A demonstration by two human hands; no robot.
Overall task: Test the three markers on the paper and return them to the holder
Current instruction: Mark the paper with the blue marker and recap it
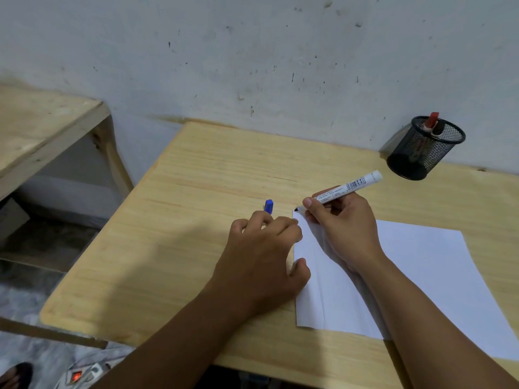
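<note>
Wooden surfaces fill the left part of the view: a second bench [42, 127] stands at the far left, apart from the pale wooden table [174, 234] on which the work is done. Below it, near the bottom edge, a power strip [80, 376] with a lit red switch lies on the floor.

Moving to the right, the left hand [261, 259] rests on the table at the left edge of the white paper [421, 276]. Its fingers are curled and they pinch a blue marker cap [268, 206], which sticks out above the knuckles. The thumb touches the edge of the sheet.

Just beside it, the right hand [342, 228] lies on the paper and grips an uncapped marker [348, 188] with a white body. The thumb and the first fingers are closed around the barrel. The marker is tilted, with its rear end pointing up and to the right, and its dark tip touches the top left corner of the paper. A small dark mark shows there.

At the far right, against the wall [252, 51], a black mesh holder [424, 148] stands on the table, well apart from the hands. Inside it are two markers [432, 126], one with a red cap and one with a dark cap.
</note>
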